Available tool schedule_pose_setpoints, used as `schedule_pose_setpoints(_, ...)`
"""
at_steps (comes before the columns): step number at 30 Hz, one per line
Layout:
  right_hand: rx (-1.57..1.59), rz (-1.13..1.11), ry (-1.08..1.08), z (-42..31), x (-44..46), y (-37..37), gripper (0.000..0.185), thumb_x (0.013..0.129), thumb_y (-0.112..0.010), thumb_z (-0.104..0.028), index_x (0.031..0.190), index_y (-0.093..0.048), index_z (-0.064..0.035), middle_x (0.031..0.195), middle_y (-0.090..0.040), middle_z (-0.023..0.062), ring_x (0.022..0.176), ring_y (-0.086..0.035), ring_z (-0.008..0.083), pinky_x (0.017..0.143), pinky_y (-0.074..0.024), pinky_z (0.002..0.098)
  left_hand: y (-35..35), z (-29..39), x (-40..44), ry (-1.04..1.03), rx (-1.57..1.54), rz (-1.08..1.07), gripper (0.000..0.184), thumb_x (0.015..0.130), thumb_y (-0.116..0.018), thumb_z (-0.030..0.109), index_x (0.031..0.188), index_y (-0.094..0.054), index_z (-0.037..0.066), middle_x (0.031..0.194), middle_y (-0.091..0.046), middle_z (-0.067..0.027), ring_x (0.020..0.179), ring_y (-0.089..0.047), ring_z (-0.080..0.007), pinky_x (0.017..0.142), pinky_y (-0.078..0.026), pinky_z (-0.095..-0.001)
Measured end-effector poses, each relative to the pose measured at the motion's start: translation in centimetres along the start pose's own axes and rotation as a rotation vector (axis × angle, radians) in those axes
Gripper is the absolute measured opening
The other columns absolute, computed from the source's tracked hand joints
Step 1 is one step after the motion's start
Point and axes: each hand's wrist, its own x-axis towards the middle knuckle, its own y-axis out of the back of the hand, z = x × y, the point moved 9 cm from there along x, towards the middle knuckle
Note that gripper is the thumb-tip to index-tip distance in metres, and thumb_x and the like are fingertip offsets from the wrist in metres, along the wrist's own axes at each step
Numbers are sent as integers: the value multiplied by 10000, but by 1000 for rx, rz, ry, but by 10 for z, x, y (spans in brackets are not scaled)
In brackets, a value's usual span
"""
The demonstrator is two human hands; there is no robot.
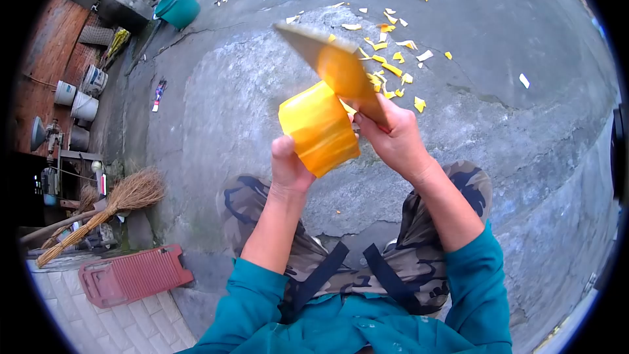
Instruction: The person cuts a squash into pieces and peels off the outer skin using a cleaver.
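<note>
My left hand [291, 165] is closed around the lower left side of a thick chunk of peeled pumpkin [317, 128], bright orange-yellow with flat cut faces. In my right hand [398, 136] is a broad-bladed cleaver [341, 69], gripped near the base of its blade. The blade slants up to the left above the pumpkin, and its far end is blurred. An orange patch shows on the blade's face. Where the right fingers curl behind the cleaver, they are partly hidden. Yellow and white peel scraps [392, 69] lie scattered on the concrete beyond my hands.
A green bucket [177, 6] stands at the far left. Along the left side are white buckets [85, 106], a straw broom [134, 193] and a red plastic stool-like piece [134, 275]. My knees in camouflage trousers [419, 223] flank the cracked concrete floor [216, 92].
</note>
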Motion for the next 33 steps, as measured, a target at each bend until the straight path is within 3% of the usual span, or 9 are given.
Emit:
schedule_pose_setpoints(7, 68, 21, -87, 12, -2, -2, 94, 868, -605, -55, 928, -555, -3, 675, -566, 142, 592, -553, 185, 571, -448, 308, 24, -30, -8, 121, -299, 293, 731, 804, -607, 489, 1345, -437, 27, 1307, -526, -157, 1196, -521, -322, 1026, -408, -477)
schedule_pose_setpoints(12, -81, -19, -85, 18, -3, -2, 73, 880, -586, -41, 937, -550, -11, 715, -592, 152, 625, -594, 204, 585, -461, 319, 5, -24, -9, 173, -176, 142, 616, 798, -617, 279, 1330, -441, 23, 1322, -509, -154, 1208, -512, -300, 1044, -392, -458)
schedule_pose_setpoints(19, -132, -101, -49, 15, -6, -11, 140, 842, -611, -28, 971, -555, -30, 826, -634, 159, 738, -659, 287, 642, -508, 339, 35, -10, -13, -22, 320, 334, 589, 763, -662, 78, 1307, -444, 10, 1238, -557, -96, 1145, -549, -223, 1015, -418, -379)
schedule_pose_setpoints(21, -340, -44, 201, -12, -2, -3, 202, 782, -632, -7, 970, -567, -44, 870, -655, 147, 788, -665, 306, 674, -527, 358, 39, 0, -10, -111, 764, 267, 555, 826, -673, 123, 1314, -434, 12, 1234, -557, -97, 1103, -566, -203, 979, -446, -354)
schedule_pose_setpoints(22, -422, -24, 288, -24, -3, -3, 270, 708, -654, -2, 958, -567, -56, 855, -654, 115, 767, -658, 296, 655, -527, 368, 31, 4, -13, -284, 622, 251, 409, 878, -657, 220, 1224, -550, 28, 1167, -598, -87, 1129, -558, -180, 968, -472, -338)
schedule_pose_setpoints(24, -469, -78, 357, -36, -4, -9, 286, 686, -656, -2, 950, -564, -60, 819, -638, 101, 733, -649, 286, 628, -518, 364, 34, -9, -15, -90, -156, 91, 424, 950, -565, 290, 1285, -504, 35, 1242, -555, -108, 1152, -547, -180, 984, -460, -337)
schedule_pose_setpoints(27, -573, -147, 469, -42, -14, -21, 303, 647, -664, -24, 925, -553, -69, 717, -581, 69, 642, -613, 256, 554, -485, 354, 40, 6, -16, -312, 508, 124, 625, 919, -580, 426, 1367, -344, 58, 1320, -475, -120, 1184, -528, -203, 999, -453, -342)
schedule_pose_setpoints(30, -618, -157, 517, -48, -17, -25, 245, 674, -653, -53, 892, -543, -72, 696, -569, 56, 616, -606, 240, 528, -475, 346, 21, -2, -8, -121, 202, 34, 662, 881, -612, 478, 1326, -353, 61, 1274, -496, -116, 1190, -524, -207, 994, -457, -346)
schedule_pose_setpoints(33, -619, -172, 514, -48, -17, -26, 203, 693, -639, -56, 862, -529, -74, 687, -564, 52, 604, -603, 237, 517, -472, 341, 24, 7, -11, -223, 508, 131, 648, 880, -602, 491, 1303, -360, 65, 1256, -502, -115, 1196, -522, -205, 988, -460, -347)
